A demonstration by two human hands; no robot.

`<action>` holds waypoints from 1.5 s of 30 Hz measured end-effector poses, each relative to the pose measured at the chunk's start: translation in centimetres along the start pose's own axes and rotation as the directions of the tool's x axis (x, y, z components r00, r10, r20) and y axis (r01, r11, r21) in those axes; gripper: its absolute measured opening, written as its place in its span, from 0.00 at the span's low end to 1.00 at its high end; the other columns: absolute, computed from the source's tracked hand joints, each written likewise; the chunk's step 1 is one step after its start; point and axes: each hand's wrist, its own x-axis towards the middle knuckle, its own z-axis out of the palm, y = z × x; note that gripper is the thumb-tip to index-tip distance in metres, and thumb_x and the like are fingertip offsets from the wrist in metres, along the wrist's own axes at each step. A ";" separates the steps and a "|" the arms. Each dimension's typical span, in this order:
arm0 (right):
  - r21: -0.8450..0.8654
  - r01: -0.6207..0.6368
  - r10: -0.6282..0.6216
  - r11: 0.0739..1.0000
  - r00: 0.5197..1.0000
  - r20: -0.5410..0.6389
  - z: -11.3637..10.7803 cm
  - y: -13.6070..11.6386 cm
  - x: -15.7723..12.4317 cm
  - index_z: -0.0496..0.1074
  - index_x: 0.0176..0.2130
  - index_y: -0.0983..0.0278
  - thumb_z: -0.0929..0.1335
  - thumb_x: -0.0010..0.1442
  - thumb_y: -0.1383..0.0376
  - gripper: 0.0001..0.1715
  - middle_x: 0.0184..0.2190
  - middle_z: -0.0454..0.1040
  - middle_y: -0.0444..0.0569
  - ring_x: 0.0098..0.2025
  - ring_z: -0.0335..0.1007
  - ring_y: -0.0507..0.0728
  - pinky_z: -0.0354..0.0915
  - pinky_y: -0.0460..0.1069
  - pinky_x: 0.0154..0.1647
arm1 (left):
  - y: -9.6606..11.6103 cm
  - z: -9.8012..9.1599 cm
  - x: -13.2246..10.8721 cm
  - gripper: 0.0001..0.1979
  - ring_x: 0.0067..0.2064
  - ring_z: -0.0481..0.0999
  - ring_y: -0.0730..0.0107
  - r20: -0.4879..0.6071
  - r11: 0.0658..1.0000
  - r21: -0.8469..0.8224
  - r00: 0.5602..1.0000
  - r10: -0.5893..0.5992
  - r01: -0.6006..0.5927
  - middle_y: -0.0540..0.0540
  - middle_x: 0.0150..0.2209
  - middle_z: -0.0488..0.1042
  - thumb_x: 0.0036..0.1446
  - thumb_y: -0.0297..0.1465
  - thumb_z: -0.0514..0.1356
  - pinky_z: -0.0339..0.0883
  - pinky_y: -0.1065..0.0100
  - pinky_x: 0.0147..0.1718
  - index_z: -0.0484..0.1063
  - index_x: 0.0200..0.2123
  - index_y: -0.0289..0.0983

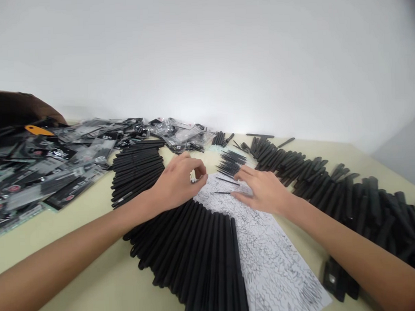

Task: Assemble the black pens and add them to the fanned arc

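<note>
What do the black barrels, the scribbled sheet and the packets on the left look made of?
black barrels: probably plastic with a matte finish. They are an even dull black with no glints.
scribbled sheet: paper, matte white. It lies thin and flat and is covered in ink marks.
packets: seemingly clear glossy plastic film over printed cards, judging by the grey reflections on them.
</note>
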 end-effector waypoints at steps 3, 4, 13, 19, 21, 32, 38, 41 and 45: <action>-0.065 0.014 -0.014 0.998 1.000 0.013 0.0 0.1 0.1 0.71 0.49 0.65 0.65 0.67 0.54 0.19 0.45 0.74 0.52 0.30 0.68 0.55 0.52 0.51 0.26 | 0.6 -1.0 -1.1 0.11 0.39 0.71 0.61 -0.100 0.998 0.006 0.993 0.068 -0.068 0.46 0.32 0.77 0.63 0.37 0.56 0.64 0.59 0.46 0.74 0.31 0.39; -0.079 0.005 -0.004 0.997 1.000 0.011 0.0 0.3 0.3 0.71 0.48 0.65 0.65 0.67 0.57 0.16 0.45 0.74 0.52 0.30 0.68 0.54 0.51 0.51 0.26 | 0.3 -1.3 -1.4 0.12 0.38 0.71 0.62 -0.136 0.996 0.024 0.986 0.094 -0.091 0.47 0.31 0.77 0.63 0.37 0.55 0.64 0.59 0.47 0.74 0.31 0.39; 0.017 -0.087 0.088 0.996 0.996 -0.032 0.2 2.6 2.4 0.73 0.43 0.64 0.68 0.67 0.60 0.10 0.44 0.75 0.50 0.37 0.73 0.56 0.55 0.50 0.30 | -3.7 -0.6 -2.2 0.11 0.40 0.74 0.60 -0.161 0.998 -0.015 0.985 0.058 -0.062 0.46 0.32 0.77 0.62 0.38 0.57 0.66 0.60 0.44 0.75 0.31 0.40; 0.107 -0.177 0.188 0.978 0.977 -0.100 -0.6 4.6 2.2 0.73 0.44 0.65 0.64 0.68 0.70 0.08 0.46 0.76 0.50 0.41 0.73 0.56 0.59 0.49 0.35 | -3.9 -0.2 -2.4 0.09 0.41 0.74 0.60 -0.158 0.966 0.153 0.959 0.234 -0.210 0.46 0.32 0.77 0.63 0.34 0.57 0.62 0.60 0.44 0.74 0.33 0.39; 0.096 -0.208 0.215 0.973 0.974 -0.071 -0.8 5.1 2.4 0.74 0.43 0.65 0.65 0.67 0.70 0.08 0.45 0.76 0.51 0.40 0.72 0.56 0.59 0.49 0.34 | -3.8 -0.1 -2.5 0.08 0.41 0.74 0.61 -0.156 0.950 0.181 0.947 0.282 -0.254 0.46 0.33 0.77 0.64 0.32 0.57 0.62 0.61 0.42 0.74 0.33 0.38; -0.167 -0.101 0.118 0.981 0.989 0.090 -0.2 3.0 3.9 0.74 0.40 0.65 0.63 0.69 0.67 0.10 0.44 0.75 0.53 0.35 0.73 0.55 0.52 0.50 0.29 | -3.5 0.2 -2.8 0.06 0.43 0.75 0.62 -0.174 0.869 0.278 0.869 0.464 -0.409 0.46 0.33 0.77 0.66 0.27 0.59 0.64 0.61 0.43 0.74 0.35 0.35; -0.198 -0.172 0.197 0.965 0.973 0.116 -0.3 2.4 3.5 0.74 0.42 0.69 0.61 0.70 0.67 0.13 0.44 0.75 0.56 0.34 0.73 0.57 0.52 0.51 0.28 | -3.9 0.0 -2.8 0.05 0.45 0.76 0.60 -0.182 0.814 0.365 0.823 0.538 -0.451 0.46 0.34 0.77 0.66 0.26 0.60 0.66 0.59 0.44 0.75 0.36 0.35; -0.104 -0.217 0.228 0.971 0.968 0.108 -0.4 2.1 2.7 0.73 0.40 0.68 0.62 0.69 0.66 0.12 0.43 0.76 0.55 0.36 0.73 0.57 0.53 0.50 0.29 | -4.0 0.0 -2.8 0.05 0.44 0.76 0.60 -0.182 0.799 0.376 0.808 0.561 -0.470 0.45 0.34 0.77 0.66 0.26 0.60 0.67 0.59 0.44 0.74 0.36 0.34; 0.089 -0.241 0.242 0.966 0.970 -0.007 -0.9 3.0 1.7 0.71 0.43 0.66 0.61 0.69 0.66 0.11 0.44 0.75 0.53 0.37 0.72 0.56 0.58 0.50 0.33 | -4.0 0.0 -2.7 0.05 0.44 0.77 0.60 -0.182 0.792 0.380 0.801 0.570 -0.478 0.45 0.35 0.78 0.66 0.26 0.59 0.67 0.58 0.44 0.74 0.36 0.34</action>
